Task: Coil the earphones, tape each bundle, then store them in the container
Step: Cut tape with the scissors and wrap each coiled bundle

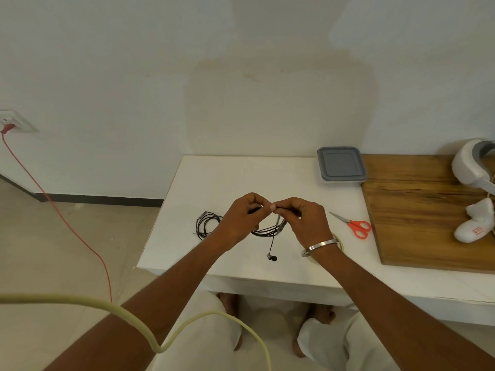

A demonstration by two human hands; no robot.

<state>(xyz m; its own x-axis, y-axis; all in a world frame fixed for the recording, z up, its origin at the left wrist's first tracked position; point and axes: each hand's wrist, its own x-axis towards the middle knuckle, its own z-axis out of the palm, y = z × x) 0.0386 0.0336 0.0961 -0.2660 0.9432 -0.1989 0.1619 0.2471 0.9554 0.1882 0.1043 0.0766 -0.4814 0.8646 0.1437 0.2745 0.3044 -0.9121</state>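
Note:
Above the white table (214, 178), my left hand (241, 218) and my right hand (302, 218) together pinch a bundle of black earphones (267, 231). Its loops hang between the hands and one earbud (271, 257) dangles toward the table. A second coiled black earphone (205, 224) lies on the table left of my left hand. A roll of tape (338, 239) lies mostly hidden behind my right wrist. The lidded grey container (340, 166) stands at the back of the table, its lid on.
Orange-handled scissors (353, 224) lie right of my right hand. A wooden board (428, 210) covers the table's right part, with a white headset (474, 164) and white controllers (474, 223) on it. A red cable (53, 204) and a yellowish cable (134, 317) hang at left.

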